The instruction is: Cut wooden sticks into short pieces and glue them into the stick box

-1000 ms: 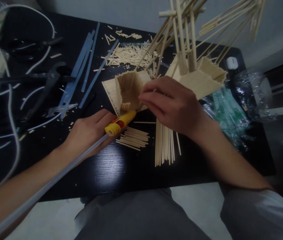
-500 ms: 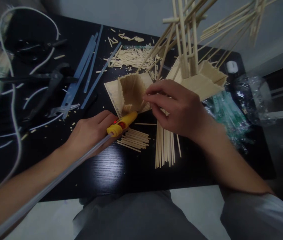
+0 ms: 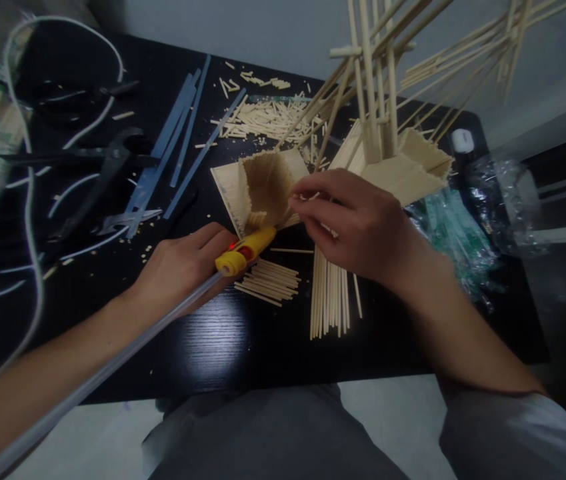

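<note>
My left hand (image 3: 190, 267) is closed around a yellow hot glue gun (image 3: 249, 250) with a small red light and a clear glue stick (image 3: 163, 317) running out of its back. The gun's nozzle end is close to the lower edge of a hollow piece built from wooden sticks (image 3: 267, 180), which lies on a flat stick panel. My right hand (image 3: 350, 213) is by the right side of that piece, thumb and fingers pinched together. Whatever sits between those fingertips is too small to make out. Below the gun lies a bundle of short wooden sticks (image 3: 269, 283).
Longer sticks (image 3: 330, 300) lie under my right hand. A tall stick structure (image 3: 380, 87) rises behind, with plastic wrappers (image 3: 457, 227) to its right. Blue glue sticks (image 3: 163, 153), pliers (image 3: 107, 167), a white cable (image 3: 27, 213) and scattered stick offcuts (image 3: 267, 119) cover the back and left.
Almost nothing differs. The view has shifted slightly, and both hands keep nearly the same places beside the hollow stick piece.
</note>
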A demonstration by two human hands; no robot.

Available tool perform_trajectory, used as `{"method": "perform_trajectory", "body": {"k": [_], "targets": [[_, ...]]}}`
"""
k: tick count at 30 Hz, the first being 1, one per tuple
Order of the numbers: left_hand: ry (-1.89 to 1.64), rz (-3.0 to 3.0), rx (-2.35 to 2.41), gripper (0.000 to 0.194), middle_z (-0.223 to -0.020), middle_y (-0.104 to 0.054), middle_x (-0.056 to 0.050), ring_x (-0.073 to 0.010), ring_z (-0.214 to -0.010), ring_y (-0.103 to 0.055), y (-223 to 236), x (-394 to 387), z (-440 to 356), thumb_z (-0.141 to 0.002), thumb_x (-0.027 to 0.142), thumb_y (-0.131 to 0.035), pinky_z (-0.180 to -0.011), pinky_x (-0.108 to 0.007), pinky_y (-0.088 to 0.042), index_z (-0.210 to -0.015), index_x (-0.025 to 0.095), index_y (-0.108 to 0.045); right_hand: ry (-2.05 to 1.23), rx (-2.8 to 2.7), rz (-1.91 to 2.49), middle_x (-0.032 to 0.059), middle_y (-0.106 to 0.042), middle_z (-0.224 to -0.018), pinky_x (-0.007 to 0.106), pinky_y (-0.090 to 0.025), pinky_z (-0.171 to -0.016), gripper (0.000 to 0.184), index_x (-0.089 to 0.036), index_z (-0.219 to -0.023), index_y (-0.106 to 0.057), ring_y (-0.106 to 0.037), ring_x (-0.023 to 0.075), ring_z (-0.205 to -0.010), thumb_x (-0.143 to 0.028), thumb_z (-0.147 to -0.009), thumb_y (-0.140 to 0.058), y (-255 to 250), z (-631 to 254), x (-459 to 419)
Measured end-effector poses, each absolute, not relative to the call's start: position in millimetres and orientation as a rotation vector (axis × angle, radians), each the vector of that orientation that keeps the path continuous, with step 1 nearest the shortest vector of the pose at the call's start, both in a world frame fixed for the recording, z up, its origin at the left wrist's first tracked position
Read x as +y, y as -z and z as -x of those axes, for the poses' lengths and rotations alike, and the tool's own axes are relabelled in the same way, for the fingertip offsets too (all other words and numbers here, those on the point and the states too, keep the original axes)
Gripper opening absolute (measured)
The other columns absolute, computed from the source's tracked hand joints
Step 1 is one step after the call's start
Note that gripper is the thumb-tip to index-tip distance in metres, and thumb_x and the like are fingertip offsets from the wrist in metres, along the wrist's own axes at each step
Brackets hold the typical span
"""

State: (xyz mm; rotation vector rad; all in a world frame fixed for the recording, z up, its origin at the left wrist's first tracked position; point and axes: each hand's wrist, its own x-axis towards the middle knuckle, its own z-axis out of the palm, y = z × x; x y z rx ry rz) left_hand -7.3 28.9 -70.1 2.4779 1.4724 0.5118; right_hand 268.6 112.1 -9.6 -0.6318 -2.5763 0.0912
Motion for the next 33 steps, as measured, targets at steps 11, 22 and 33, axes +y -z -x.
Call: {"method": "perform_trajectory", "body": {"k": [11, 22, 33], "targets": [[-0.494, -2.581, 1.439, 0.024, -0.095, -0.064, -0.003, -0.0153, -0.073, -0.063, 70, 28, 9, -0.1, 0.044, -0.056, -0.056, -0.028, -0.041, -0.105, 0.021, -0.058, -0.106, -2.565, 0.643, 0.0088, -0.072, -0.117, 0.042, -0.058, -0.094, 0.026, -0.021, -0.112, -0.071, -0.068, 0.0239, -0.109, -0.01, -0.099, -0.052, 11, -269, 113], [-0.448, -2.671, 1.443, 0.022, -0.093, -0.059, 0.001, -0.0119, -0.069, -0.058, 68, 27, 6, -0.101, 0.041, -0.058, -0.052, -0.026, -0.036, -0.105, 0.02, -0.057, -0.076, -2.568, 0.661, 0.0074, -0.071, -0.118, 0.04, -0.057, -0.092, 0.025, -0.022, -0.111, -0.071, -0.067, 0.0223, -0.108, -0.012, -0.1, -0.052, 12, -269, 112], [-0.509, -2.724, 1.453, 0.021, -0.087, -0.057, 0.001, -0.0132, -0.064, -0.058, 68, 26, -1, -0.104, 0.041, -0.053, -0.048, -0.028, -0.036, -0.099, 0.021, -0.055, -0.095, -2.577, 0.676, 0.0065, -0.071, -0.116, 0.039, -0.057, -0.092, 0.024, -0.023, -0.113, -0.072, -0.067, 0.0221, -0.107, -0.013, -0.099, -0.055, 11, -268, 112]]}}
